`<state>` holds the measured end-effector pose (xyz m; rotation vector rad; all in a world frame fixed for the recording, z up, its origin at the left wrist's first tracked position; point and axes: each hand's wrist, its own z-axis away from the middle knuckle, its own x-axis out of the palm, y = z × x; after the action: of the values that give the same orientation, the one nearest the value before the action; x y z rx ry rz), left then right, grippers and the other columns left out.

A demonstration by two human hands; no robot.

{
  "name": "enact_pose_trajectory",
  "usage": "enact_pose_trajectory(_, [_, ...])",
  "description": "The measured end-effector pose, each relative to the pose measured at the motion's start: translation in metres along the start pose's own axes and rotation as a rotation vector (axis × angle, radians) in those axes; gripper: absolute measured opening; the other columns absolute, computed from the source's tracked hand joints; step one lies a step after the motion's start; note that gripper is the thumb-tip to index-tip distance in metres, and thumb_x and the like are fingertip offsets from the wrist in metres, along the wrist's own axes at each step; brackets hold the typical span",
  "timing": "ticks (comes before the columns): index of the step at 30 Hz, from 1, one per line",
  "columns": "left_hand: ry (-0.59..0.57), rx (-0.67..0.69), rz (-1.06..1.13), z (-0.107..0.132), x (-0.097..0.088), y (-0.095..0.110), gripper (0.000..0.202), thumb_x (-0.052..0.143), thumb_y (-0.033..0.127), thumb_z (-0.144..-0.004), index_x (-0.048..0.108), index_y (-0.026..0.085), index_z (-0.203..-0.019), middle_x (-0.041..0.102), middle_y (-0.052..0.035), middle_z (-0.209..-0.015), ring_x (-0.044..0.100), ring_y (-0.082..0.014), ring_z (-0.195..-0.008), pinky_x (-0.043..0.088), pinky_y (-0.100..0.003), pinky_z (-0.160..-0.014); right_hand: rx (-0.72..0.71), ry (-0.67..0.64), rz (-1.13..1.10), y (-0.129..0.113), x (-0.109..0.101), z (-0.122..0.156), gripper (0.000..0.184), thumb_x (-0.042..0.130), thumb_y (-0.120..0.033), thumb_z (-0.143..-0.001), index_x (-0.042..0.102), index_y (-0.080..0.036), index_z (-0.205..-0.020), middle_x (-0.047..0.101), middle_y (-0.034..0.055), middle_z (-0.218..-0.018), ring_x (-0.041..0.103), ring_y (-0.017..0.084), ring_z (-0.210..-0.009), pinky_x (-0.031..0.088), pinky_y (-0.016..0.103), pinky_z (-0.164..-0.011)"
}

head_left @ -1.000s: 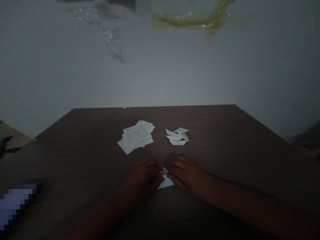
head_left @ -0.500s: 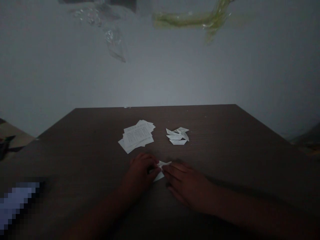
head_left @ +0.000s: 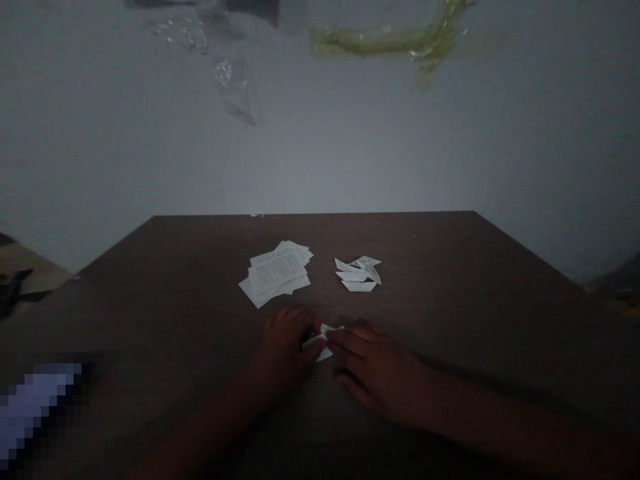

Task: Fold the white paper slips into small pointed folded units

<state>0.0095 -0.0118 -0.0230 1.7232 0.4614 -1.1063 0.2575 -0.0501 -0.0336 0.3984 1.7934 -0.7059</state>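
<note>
A small piece of printed white paper [head_left: 325,355], partly folded, lies on the brown table between my hands. My left hand [head_left: 290,343] has its thumb and fingers closed on the paper's left side, with a flap by the thumb. From the right, my right hand [head_left: 373,370] rests its outstretched fingers on the paper, fingertips pressing it down. Both hands cover much of the sheet, so its full shape is hidden. Beyond the left hand is a loose stack of printed paper sheets [head_left: 277,273]. Several folded paper pieces [head_left: 359,287] with slanted ends lie beyond the right hand.
The brown table [head_left: 450,280] ends at a pale wall [head_left: 350,147]. Yellowish tape [head_left: 375,43] and clear plastic [head_left: 233,73] are stuck on the wall. A pixelated bluish object [head_left: 35,407] lies at the near left. Dark items [head_left: 17,290] show past the table's left edge.
A paper flap now stands out by my left thumb, which has shifted slightly on the sheet. My right hand stays on the paper. The whole view has shifted slightly.
</note>
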Motion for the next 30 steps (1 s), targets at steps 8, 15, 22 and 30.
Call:
enact_pose_trajectory(8, [-0.025, -0.051, 0.005, -0.003, -0.002, 0.004, 0.014, 0.073, 0.015, -0.095, 0.071, 0.024, -0.105, 0.08, -0.007, -0.118, 0.072, -0.0341, -0.118, 0.057, -0.055, -0.105, 0.014, -0.023, -0.011, 0.0, -0.002, -0.002, 0.048, 0.064, -0.027, -0.114, 0.065, -0.011, -0.159, 0.072, 0.0203, -0.156, 0.072, 0.036, -0.133, 0.061, 0.058, -0.115])
enact_pose_trajectory(15, [-0.029, -0.005, 0.065, -0.003, -0.006, -0.004, 0.026, 0.066, 0.005, -0.089, 0.068, 0.025, -0.105, 0.08, -0.0049, -0.116, 0.073, -0.0315, -0.115, 0.059, -0.05, -0.104, 0.041, -0.053, 0.025, 0.0, -0.005, -0.004, 0.046, 0.065, -0.028, -0.114, 0.067, -0.014, -0.157, 0.074, 0.0172, -0.154, 0.072, 0.034, -0.13, 0.06, 0.057, -0.116])
enact_pose_trajectory(22, [-0.113, 0.04, 0.162, 0.003, -0.02, -0.02, 0.039, 0.061, 0.003, -0.082, 0.07, 0.026, -0.112, 0.079, -0.0057, -0.13, 0.073, -0.0291, -0.126, 0.059, -0.048, -0.115, 0.042, -0.068, -0.015, 0.003, -0.007, -0.008, 0.042, 0.065, -0.028, -0.113, 0.069, -0.015, -0.154, 0.075, 0.0155, -0.152, 0.072, 0.034, -0.131, 0.058, 0.057, -0.117])
enact_pose_trajectory(30, [-0.098, 0.022, 0.128, 0.004, -0.017, -0.012, 0.038, 0.069, 0.014, -0.09, 0.078, 0.025, -0.125, 0.078, -0.0096, -0.139, 0.071, -0.0347, -0.135, 0.056, -0.055, -0.122, 0.002, -0.044, 0.046, 0.004, -0.002, -0.007, 0.042, 0.066, -0.029, -0.114, 0.069, -0.018, -0.155, 0.073, 0.0156, -0.157, 0.072, 0.035, -0.132, 0.059, 0.06, -0.117])
